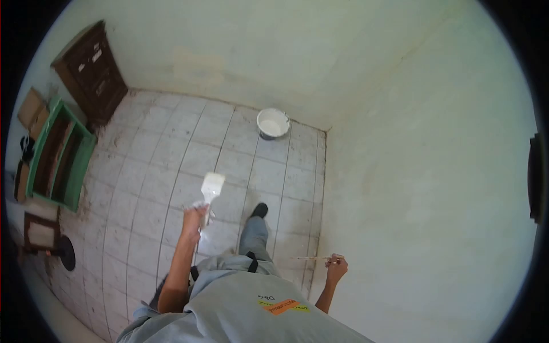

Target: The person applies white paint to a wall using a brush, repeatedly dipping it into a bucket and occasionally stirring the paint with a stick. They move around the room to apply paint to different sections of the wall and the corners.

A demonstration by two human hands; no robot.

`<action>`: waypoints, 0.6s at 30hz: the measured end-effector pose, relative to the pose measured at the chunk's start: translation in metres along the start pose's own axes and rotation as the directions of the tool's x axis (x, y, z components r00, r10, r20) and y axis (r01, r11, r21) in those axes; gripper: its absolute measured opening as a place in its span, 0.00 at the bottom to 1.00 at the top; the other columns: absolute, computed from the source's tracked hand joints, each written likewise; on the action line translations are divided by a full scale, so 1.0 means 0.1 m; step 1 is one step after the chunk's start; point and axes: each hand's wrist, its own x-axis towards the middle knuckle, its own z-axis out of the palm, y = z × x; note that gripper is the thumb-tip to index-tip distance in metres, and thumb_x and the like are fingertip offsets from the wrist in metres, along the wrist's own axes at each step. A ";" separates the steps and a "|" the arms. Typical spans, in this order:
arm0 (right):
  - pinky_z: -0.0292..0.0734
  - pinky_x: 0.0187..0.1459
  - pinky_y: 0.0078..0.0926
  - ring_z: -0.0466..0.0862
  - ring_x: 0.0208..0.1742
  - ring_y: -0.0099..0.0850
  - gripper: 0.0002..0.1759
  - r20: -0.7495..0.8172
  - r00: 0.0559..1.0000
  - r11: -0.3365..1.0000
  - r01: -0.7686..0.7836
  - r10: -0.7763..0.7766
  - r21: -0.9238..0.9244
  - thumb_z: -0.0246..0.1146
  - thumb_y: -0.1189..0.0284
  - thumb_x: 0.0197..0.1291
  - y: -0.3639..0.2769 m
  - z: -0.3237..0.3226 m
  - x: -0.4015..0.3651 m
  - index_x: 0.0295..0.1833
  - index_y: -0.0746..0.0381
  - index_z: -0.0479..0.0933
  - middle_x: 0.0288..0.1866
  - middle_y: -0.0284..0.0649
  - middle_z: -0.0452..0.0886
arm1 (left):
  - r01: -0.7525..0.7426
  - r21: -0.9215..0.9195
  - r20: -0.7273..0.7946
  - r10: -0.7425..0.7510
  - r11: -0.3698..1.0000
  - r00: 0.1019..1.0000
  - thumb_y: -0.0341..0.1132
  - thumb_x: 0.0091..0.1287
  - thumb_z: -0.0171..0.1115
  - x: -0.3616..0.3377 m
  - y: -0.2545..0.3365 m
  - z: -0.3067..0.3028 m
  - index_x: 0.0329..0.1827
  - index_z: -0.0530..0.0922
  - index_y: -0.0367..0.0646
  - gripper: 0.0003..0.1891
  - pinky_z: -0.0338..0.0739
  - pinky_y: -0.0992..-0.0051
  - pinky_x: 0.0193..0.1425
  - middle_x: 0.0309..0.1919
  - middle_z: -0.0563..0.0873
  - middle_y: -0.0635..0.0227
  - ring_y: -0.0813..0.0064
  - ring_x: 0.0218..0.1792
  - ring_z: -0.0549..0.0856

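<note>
One brush (213,186), white-headed, sits nearer than the bucket (268,135), left hand (196,219) closed round its handle; right hand (337,262), fingers curled on a stick (309,258); wall (197,66) behind bucket, patchy (coverage looks uneven).

glossy pale tiles (140,176), dark wood cabinet (94,71), matt green wall (423,188), grey cloth shirt (229,303)
</note>
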 end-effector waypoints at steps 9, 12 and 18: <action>0.74 0.24 0.19 0.77 0.21 0.23 0.07 0.032 0.999 0.960 -0.001 -0.008 0.281 0.59 0.76 0.56 -1.02 1.51 2.22 0.28 0.69 0.73 0.21 0.39 0.76 | 0.139 0.090 0.173 -0.153 0.986 0.973 0.30 0.64 0.51 1.70 0.61 1.78 0.39 0.77 0.34 0.09 0.74 0.76 0.25 0.25 0.81 0.64 0.74 0.22 0.79; 0.77 0.27 0.20 0.80 0.24 0.26 0.06 0.197 0.974 0.909 -0.179 0.111 0.376 0.58 0.76 0.56 -1.44 1.99 2.89 0.32 0.70 0.73 0.24 0.42 0.78 | 0.075 0.099 0.169 -0.091 0.992 0.981 0.31 0.64 0.53 2.19 0.81 2.33 0.39 0.77 0.33 0.09 0.73 0.77 0.23 0.23 0.81 0.63 0.74 0.20 0.79; 0.79 0.33 0.25 0.84 0.30 0.35 0.08 0.521 0.825 0.794 -0.460 0.217 0.397 0.56 0.75 0.57 -2.17 3.08 4.06 0.40 0.69 0.72 0.32 0.47 0.81 | 0.169 -0.022 0.069 -0.167 0.985 0.984 0.31 0.65 0.54 3.42 0.84 2.83 0.42 0.76 0.32 0.10 0.72 0.77 0.22 0.23 0.81 0.61 0.73 0.17 0.77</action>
